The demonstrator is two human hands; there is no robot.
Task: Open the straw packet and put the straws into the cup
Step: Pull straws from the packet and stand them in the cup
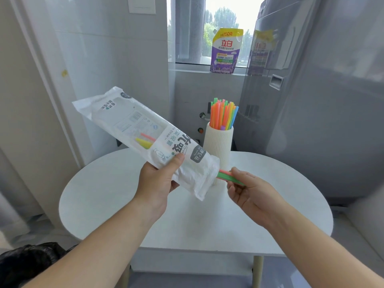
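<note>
My left hand (158, 179) grips the white straw packet (133, 129) near its lower, opened end, holding it tilted above the table. Green and pink straws (227, 176) stick out of that opening, and my right hand (247, 192) pinches them between thumb and fingers. A few straw tips, pink and yellow, show through the packet's clear window. Behind the packet stands a ribbed white cup (218, 142) on the table, with several colourful straws (223, 114) upright in it.
The round white table (116, 196) carries the cup. A purple and yellow detergent pouch (225, 51) stands on the windowsill behind. A tall grey appliance (311, 100) stands at right. A black bag (27, 262) lies at bottom left.
</note>
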